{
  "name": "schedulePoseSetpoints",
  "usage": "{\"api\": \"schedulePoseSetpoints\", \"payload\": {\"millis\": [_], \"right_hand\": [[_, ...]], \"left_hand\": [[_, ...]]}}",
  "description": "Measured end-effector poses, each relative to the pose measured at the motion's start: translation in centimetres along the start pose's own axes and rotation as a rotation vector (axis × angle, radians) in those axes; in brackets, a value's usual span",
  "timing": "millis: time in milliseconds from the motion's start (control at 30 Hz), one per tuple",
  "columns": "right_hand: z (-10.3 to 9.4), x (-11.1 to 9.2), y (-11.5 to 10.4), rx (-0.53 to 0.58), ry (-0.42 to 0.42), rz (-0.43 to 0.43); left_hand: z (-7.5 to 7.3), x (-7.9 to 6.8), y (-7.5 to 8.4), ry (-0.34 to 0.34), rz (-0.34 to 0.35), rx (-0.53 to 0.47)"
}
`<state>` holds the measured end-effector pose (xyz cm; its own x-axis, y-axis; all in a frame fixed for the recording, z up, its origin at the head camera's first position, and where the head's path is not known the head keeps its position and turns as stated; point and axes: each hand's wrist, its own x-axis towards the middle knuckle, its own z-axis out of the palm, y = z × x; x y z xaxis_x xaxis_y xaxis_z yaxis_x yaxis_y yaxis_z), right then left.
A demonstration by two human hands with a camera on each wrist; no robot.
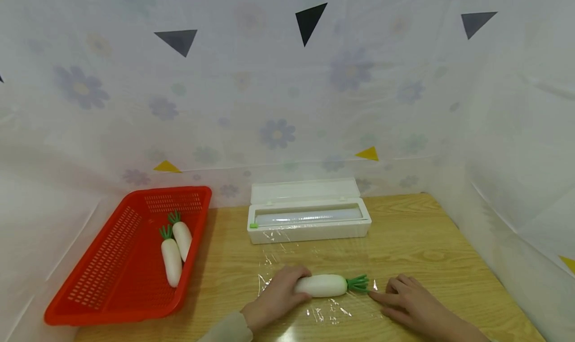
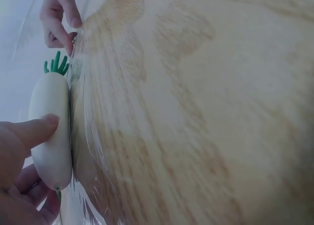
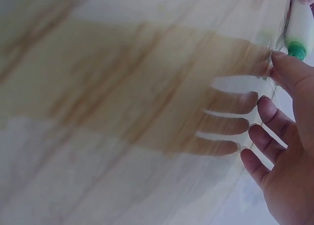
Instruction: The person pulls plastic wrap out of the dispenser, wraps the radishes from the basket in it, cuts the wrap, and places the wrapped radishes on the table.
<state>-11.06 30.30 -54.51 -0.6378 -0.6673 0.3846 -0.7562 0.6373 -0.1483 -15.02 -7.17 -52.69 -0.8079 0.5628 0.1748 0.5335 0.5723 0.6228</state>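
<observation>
A white radish [image 1: 324,285] with green stalks [image 1: 358,283] lies sideways on a sheet of clear cling film [image 1: 320,313] spread over the table. My left hand [image 1: 279,293] grips the radish's tail end. In the left wrist view the thumb [image 2: 45,129] lies across its side and other fingers curl near the tail. Beside the stalk tips is my right hand [image 1: 411,302], its fingers apart. In the right wrist view its fingertips [image 3: 262,104] are close to or touching the film; I cannot tell whether they press it. A white cling film box [image 1: 310,231] stands behind, lid up.
A red plastic basket [image 1: 123,316] sits at the left of the wooden table [image 1: 418,237], with two more white radishes [image 1: 171,262] inside. The film roll [image 1: 310,215] lies in the box. A flower-patterned curtain [image 1: 269,82] closes off the back and sides.
</observation>
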Motion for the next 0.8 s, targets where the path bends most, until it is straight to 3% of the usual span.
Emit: {"api": "schedulePoseSetpoints", "payload": {"millis": [333, 667, 800], "right_hand": [[-0.08, 0.17, 0.01, -0.003, -0.003, -0.025], [-0.18, 0.29, -0.16, -0.023, -0.014, 0.002], [-0.23, 0.29, -0.36, -0.014, -0.039, 0.050]], "left_hand": [[-0.02, 0.00, -0.14, 0.025, -0.012, 0.080], [-0.34, 0.15, 0.21, 0.046, -0.048, 0.059], [-0.35, 0.13, 0.17, 0.042, -0.043, 0.061]]}}
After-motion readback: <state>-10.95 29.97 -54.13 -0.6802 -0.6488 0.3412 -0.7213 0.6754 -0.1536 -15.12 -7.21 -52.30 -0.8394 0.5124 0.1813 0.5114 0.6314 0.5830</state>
